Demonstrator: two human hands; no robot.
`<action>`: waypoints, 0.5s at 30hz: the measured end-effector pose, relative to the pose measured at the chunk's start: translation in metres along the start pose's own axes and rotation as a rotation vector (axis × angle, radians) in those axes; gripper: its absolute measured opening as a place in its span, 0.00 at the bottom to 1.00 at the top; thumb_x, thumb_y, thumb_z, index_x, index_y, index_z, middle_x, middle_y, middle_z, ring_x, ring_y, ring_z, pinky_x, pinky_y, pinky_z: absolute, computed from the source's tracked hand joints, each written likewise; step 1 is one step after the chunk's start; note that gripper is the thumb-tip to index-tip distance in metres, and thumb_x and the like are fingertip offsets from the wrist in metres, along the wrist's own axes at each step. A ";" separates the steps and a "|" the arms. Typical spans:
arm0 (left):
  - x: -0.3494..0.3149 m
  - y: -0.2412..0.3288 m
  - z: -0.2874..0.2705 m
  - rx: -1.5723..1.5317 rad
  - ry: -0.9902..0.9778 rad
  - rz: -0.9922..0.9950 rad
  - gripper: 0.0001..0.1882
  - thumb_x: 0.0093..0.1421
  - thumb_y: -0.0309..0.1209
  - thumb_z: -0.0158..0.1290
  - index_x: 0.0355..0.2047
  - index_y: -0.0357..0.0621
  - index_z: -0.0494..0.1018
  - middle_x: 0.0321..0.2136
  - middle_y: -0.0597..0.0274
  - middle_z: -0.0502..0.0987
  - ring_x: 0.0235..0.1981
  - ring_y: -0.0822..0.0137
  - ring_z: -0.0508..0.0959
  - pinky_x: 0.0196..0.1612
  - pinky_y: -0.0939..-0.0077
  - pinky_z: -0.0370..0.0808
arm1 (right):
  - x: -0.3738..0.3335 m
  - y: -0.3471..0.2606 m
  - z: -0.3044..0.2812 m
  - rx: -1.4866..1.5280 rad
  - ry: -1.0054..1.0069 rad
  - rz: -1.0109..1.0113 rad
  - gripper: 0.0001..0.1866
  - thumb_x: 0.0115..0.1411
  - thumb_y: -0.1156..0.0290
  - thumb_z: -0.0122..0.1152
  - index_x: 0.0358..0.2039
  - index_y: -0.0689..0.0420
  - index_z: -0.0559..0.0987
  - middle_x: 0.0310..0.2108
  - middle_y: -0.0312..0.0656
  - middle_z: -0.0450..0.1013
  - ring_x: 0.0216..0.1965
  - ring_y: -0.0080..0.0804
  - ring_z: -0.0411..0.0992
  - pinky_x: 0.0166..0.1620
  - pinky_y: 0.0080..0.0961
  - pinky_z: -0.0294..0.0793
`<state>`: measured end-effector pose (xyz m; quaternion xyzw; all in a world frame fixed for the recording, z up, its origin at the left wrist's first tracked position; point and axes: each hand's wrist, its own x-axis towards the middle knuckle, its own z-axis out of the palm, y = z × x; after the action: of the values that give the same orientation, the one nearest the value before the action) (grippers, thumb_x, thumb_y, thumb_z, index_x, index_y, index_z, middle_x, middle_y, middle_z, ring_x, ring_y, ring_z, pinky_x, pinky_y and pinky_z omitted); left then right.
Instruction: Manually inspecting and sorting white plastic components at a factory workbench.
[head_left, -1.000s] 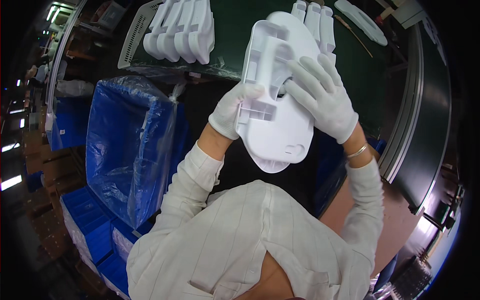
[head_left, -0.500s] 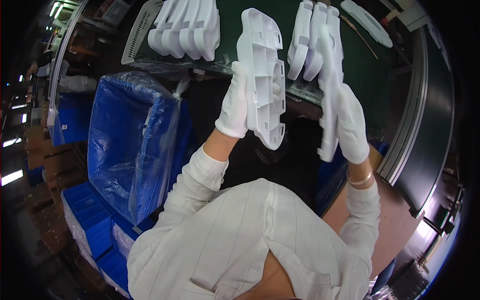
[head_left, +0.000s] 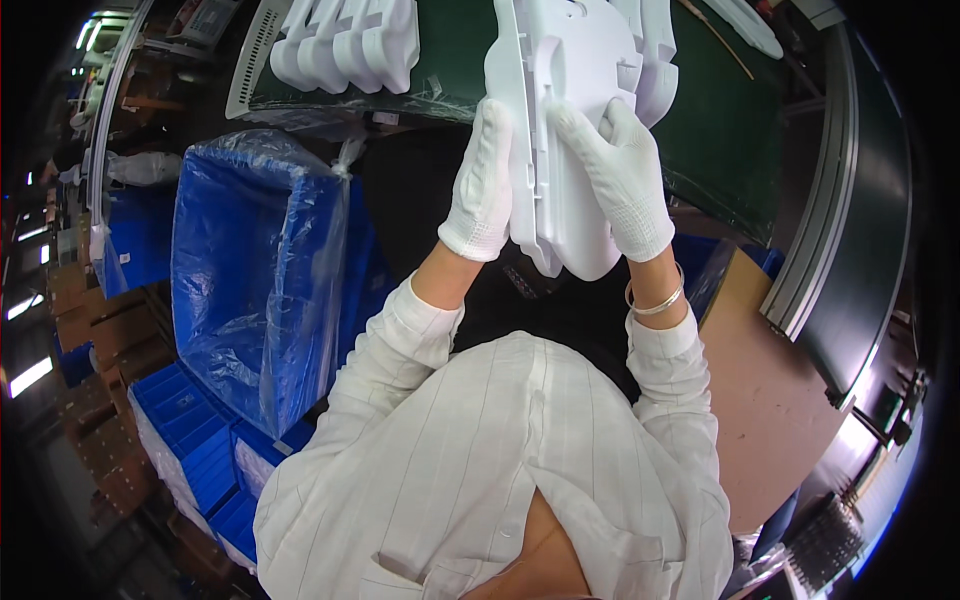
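In front of my chest, two long white plastic shells are side by side, their edges meeting or nearly so. My left hand (head_left: pixel 482 190), in a white glove, grips the left shell (head_left: pixel 512 80) along its outer side. The right shell (head_left: pixel 588 75) shows a smooth broad face with a raised long loop. My right hand (head_left: pixel 628 180), also gloved, grasps it from the right, thumb and fingers against that face. The inner sides of both shells are hidden. Behind them, several similar white parts (head_left: pixel 345 45) stand in a row at the left, and more white parts (head_left: pixel 656 65) at the right.
The green worktop (head_left: pixel 725 150) carries a thin stick (head_left: pixel 720 42) and another white part (head_left: pixel 750 25) at the far right. A white perforated basket (head_left: pixel 250 70) is at far left. Near left stands a blue bin (head_left: pixel 235 290) lined with clear plastic. A metal rail (head_left: pixel 830 200) borders the right.
My right hand has swung its shell leftward against or close to the left one, and its fingers now lie over the face. The left-hand shell has turned, hiding its ribbed inside.
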<state>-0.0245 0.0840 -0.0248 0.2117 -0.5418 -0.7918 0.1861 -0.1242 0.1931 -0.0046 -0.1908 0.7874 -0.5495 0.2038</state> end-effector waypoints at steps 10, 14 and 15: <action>0.000 0.003 0.003 0.019 0.018 -0.036 0.38 0.70 0.61 0.34 0.65 0.40 0.61 0.54 0.61 0.73 0.53 0.71 0.73 0.56 0.76 0.70 | -0.003 0.001 0.003 0.061 0.057 -0.040 0.22 0.65 0.55 0.63 0.24 0.55 0.65 0.21 0.26 0.58 0.25 0.11 0.54 0.27 0.15 0.60; -0.001 0.003 0.003 -0.009 0.009 -0.059 0.38 0.70 0.61 0.34 0.65 0.41 0.62 0.54 0.61 0.73 0.52 0.71 0.74 0.55 0.76 0.70 | -0.002 0.001 0.003 0.017 0.042 -0.028 0.32 0.58 0.45 0.66 0.23 0.61 0.61 0.19 0.37 0.56 0.22 0.24 0.54 0.26 0.28 0.63; -0.001 0.003 0.002 -0.018 0.003 -0.064 0.38 0.70 0.61 0.34 0.65 0.41 0.61 0.54 0.61 0.73 0.52 0.71 0.74 0.55 0.76 0.71 | -0.001 0.002 0.004 0.029 0.043 -0.034 0.32 0.59 0.45 0.66 0.23 0.61 0.62 0.19 0.38 0.57 0.22 0.25 0.54 0.26 0.28 0.63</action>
<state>-0.0247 0.0851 -0.0213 0.2282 -0.5274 -0.8019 0.1633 -0.1211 0.1913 -0.0074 -0.1895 0.7802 -0.5682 0.1803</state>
